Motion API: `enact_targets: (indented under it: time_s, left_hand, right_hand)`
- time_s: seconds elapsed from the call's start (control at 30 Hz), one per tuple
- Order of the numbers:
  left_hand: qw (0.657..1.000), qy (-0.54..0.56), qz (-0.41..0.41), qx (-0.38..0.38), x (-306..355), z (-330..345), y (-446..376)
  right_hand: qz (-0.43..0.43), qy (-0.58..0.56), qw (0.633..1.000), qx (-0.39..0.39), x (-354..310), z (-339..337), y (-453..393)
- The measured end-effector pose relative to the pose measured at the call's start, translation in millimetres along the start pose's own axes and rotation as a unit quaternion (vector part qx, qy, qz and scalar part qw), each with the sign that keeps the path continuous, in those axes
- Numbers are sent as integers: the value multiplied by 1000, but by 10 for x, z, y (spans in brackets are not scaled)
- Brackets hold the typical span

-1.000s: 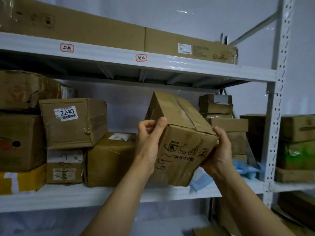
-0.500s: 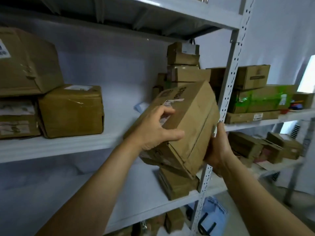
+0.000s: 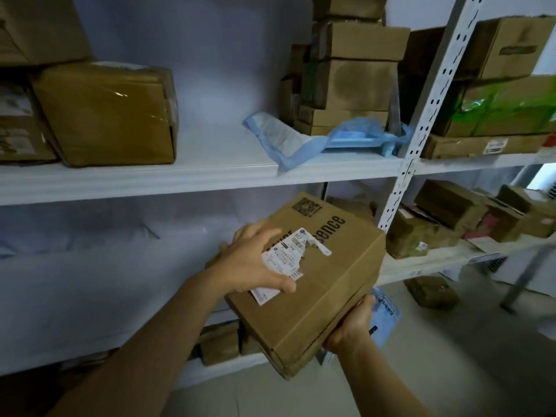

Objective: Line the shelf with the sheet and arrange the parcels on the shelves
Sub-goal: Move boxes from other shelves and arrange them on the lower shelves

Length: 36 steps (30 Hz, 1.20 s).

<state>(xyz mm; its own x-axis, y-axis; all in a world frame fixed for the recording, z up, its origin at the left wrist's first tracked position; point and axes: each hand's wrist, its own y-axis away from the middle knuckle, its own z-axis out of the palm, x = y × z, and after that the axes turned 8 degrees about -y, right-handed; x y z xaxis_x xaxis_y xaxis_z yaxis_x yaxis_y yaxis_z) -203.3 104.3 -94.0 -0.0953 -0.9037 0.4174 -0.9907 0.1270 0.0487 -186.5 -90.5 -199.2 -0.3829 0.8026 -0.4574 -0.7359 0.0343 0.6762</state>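
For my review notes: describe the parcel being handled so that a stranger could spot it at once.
Start at the white upright post of the shelving, then look down and left, in front of the lower shelf. There both hands hold a flat brown parcel, tilted. Unlike the shelved boxes, it carries a torn white label and bold black lettering.

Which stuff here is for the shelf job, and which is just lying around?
For the job: box in left hand and right hand; blue sheet; shelf; stacked parcels.
Lying about: floor box; blue bag.

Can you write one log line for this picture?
left hand: grips box top | right hand: holds box underneath | place: before lower shelf
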Motion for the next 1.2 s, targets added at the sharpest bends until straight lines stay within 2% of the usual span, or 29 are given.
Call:
enact_targets:
  time_s: [0.07,0.13,0.23,0.37,0.43,0.5,0.57,0.63,0.73,0.83,0.9,0.97,1.03,1.1,1.2]
  left_hand:
    - [994,25,-91,-52,-228,122,13]
    - [985,68,-134,-83,-475,240,20]
    - [974,116,-179,-79,-837,444,26]
    - [937,254,-230,-68,-1130,560,31]
    - [925,284,-249,-47,-1216,632,-45]
    - [917,267,-295,-11,-1405,826,-239]
    - [909,257,-329,4,-1852,1231,-616]
    - [897,266,-353,22,-1994,1387,-892]
    - [892,268,-359,54,-1721,1201,-1084]
    - [887,275,-361,83,-1664,1208,-1394]
    - [877,291,-365,112,-1688,1282,-1648]
    - [863,313,-377,125,-1697,1382,-1897]
    - [854,327,-384,129,-1653,1482,-2112]
    - [851,329,-385,137,-1615,1579,-2300]
    - [850,326,-385,153,-1579,1696,-2514]
  right_hand:
    - [13,17,1000,9,154,-51,-90]
    - [13,44,999,-1,290,-29,-174]
    - [4,109,994,-14,498,102,-234]
    - [-26,196,980,19,758,312,-450]
    - [-24,250,968,-7,882,292,-856]
    - [0,306,950,-56,983,339,-1147]
    - [8,341,934,-104,959,474,-1292]
    - [15,363,922,-134,876,625,-1528]
    - [22,366,917,-154,694,845,-1876]
    - [24,359,914,-188,478,1084,-1761]
    - [24,351,909,-221,316,1181,-1970]
    - [22,362,905,-224,167,1291,-2206]
    - [3,407,895,-184,46,1400,-2396]
    - [-27,478,867,-138,-62,1467,-2572]
    - [-125,605,778,-110,-171,1496,-2809]
